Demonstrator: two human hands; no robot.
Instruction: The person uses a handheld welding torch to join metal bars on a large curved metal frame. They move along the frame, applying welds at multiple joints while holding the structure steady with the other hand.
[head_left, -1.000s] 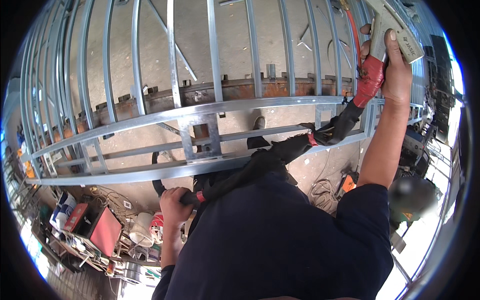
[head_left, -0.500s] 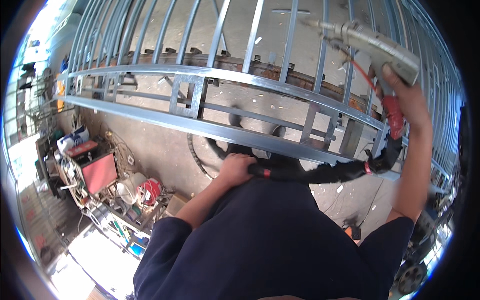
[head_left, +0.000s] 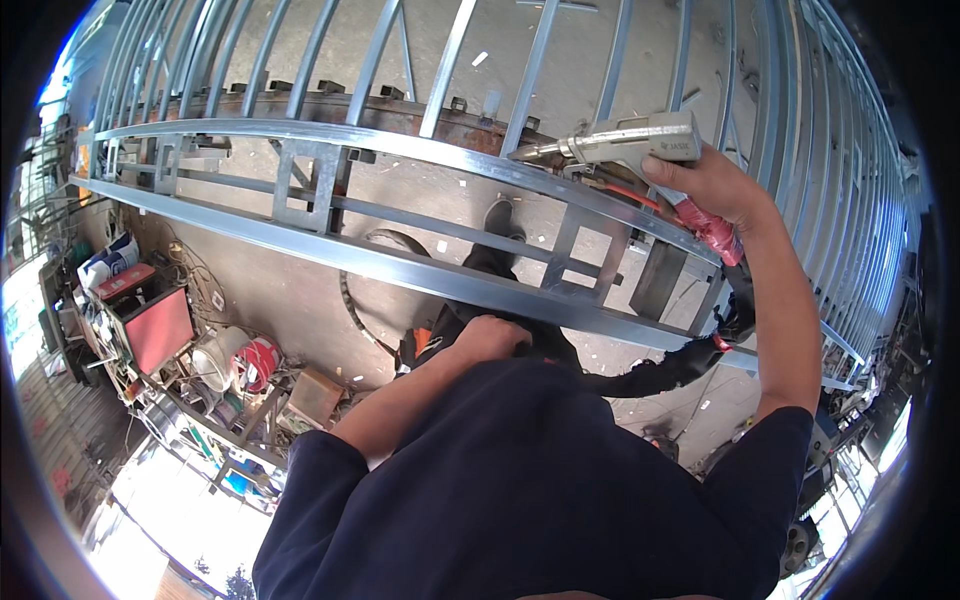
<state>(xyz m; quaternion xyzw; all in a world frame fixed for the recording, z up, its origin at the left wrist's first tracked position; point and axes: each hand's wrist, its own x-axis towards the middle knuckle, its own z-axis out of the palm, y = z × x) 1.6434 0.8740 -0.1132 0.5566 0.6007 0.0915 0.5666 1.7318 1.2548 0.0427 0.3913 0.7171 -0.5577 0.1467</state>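
Observation:
My right hand (head_left: 705,185) is closed round the handle of a grey welding gun (head_left: 640,140). The gun's slim metal nozzle points left, its tip at or just above the upper rail (head_left: 400,147) of a silvery metal frame. Red wrapping covers the lower grip, and a black-sleeved cable (head_left: 670,372) hangs from it, curving back toward my waist. In front of my belly, my left hand (head_left: 490,340) is curled closed on the cable; its fingertips are partly hidden.
Upright silvery bars (head_left: 445,70) run away from me beyond the rail. A nearer lower rail (head_left: 380,268) crosses before my legs. At left stand a red-panelled box (head_left: 160,330), a white bucket (head_left: 215,358) and a red reel (head_left: 258,362). A hose (head_left: 352,310) curls on the littered floor.
My right hand has brought the welding gun down and left, from above the bars to the upper rail. The view has shifted, and my left hand stays near my waist.

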